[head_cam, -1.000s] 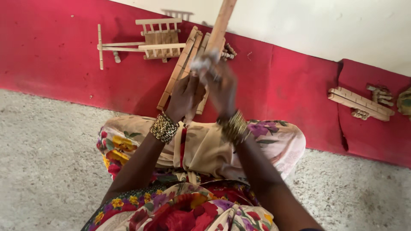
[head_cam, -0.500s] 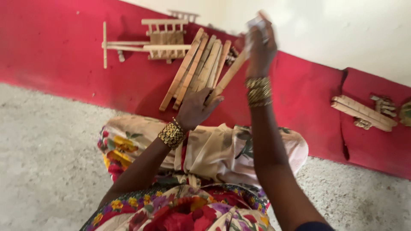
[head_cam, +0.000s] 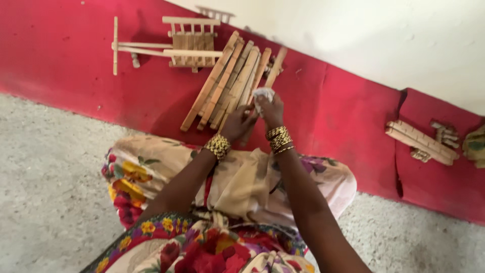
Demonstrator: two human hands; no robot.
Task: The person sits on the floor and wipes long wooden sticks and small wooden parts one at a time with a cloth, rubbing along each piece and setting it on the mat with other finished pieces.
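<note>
- Red mat: large red covering laid along the foot of a pale wall, running from the upper left down to the right edge; it bears all the wooden pieces listed below.
- Grey floor: rough, speckled surface in front of the mat, on which the person sits.
- Floral cloth: cream, pink and red patterned garment over the person's lap, filling the lower middle of the view.
- Wooden slats: a fanned bundle of long, flat, light-brown strips lying slantwise on the mat, lower ends near the lap, upper ends pointing towards the wall.
- Wooden frame: a small ladder-like assembly with cross rails and a long pole, on the mat just to the left of the slats' upper ends.
- Wooden pieces: a separate short stack of strips and small blocks on the mat at far right, well apart from the hands.
- Left hand: gold-beaded bracelet at the wrist; fingers spread and laid flat on the lower ends of the slats, pressing rather than gripping.
- Right hand: several gold bangles at the wrist; fingers curled closed around a small crumpled white wad, held against the right side of the slat bundle.
</note>
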